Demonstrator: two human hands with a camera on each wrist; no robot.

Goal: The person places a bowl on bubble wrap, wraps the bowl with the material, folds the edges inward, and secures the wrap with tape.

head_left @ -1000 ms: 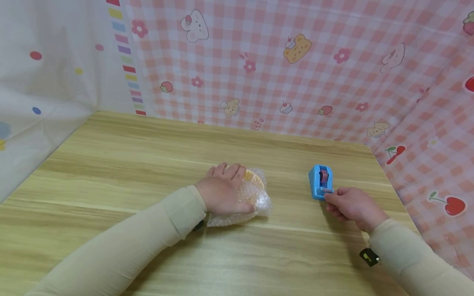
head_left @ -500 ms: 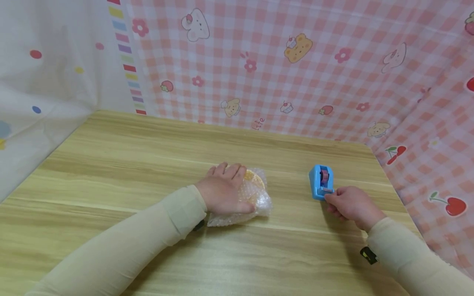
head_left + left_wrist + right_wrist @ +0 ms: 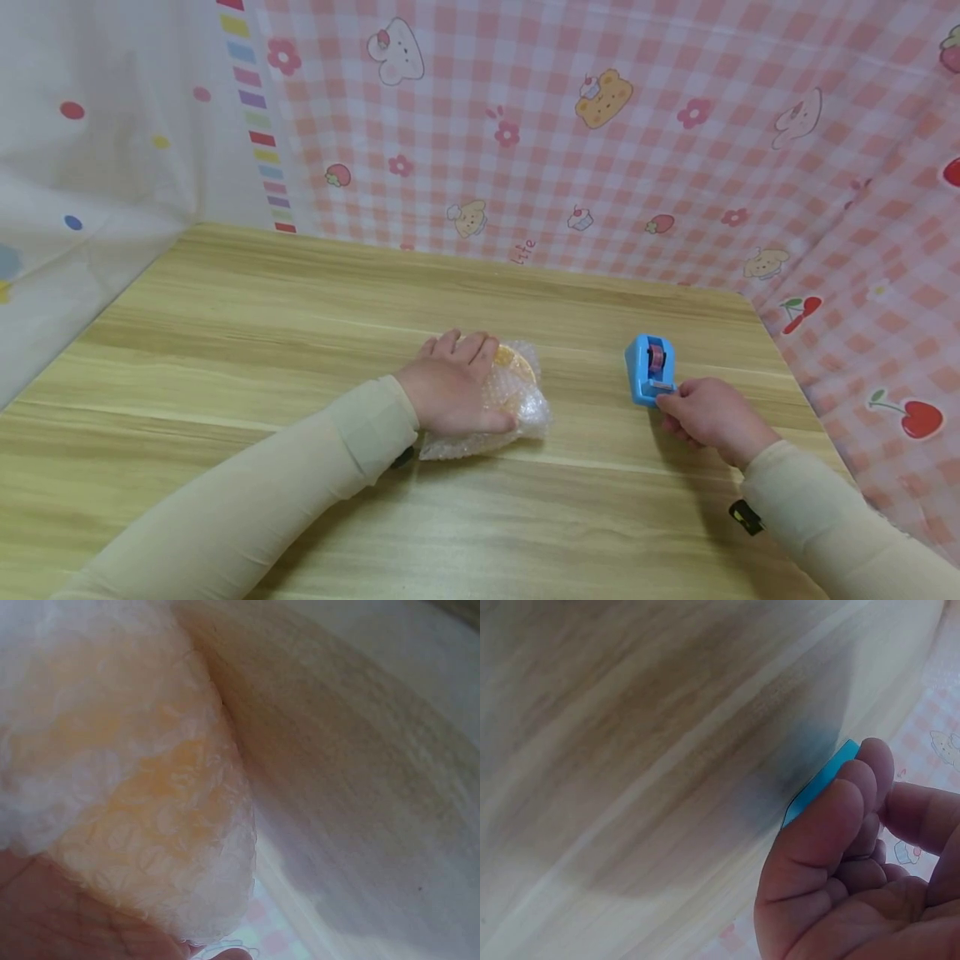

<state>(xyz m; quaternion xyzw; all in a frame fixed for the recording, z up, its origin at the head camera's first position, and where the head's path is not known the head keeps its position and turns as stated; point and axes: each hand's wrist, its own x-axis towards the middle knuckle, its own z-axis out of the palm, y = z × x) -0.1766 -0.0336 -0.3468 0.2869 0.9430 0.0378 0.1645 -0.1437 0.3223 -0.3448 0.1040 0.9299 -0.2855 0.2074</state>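
My left hand rests with fingers spread on a bubble-wrap packet lying mid-table. A round orange-yellow thing shows through the wrap, partly hidden by the hand. In the left wrist view, the bubble wrap fills the left side, with the palm at its lower edge. To the right, a blue tape dispenser stands with a pinkish tape roll in it. My right hand is at the dispenser's cutter end, thumb and forefinger pinched together at the tape's end; the other fingers are curled.
The wood-grain table carries the packet and the dispenser. A pink checked curtain hangs behind and to the right, a white dotted one at left. A dark wrist device sits under the right sleeve.
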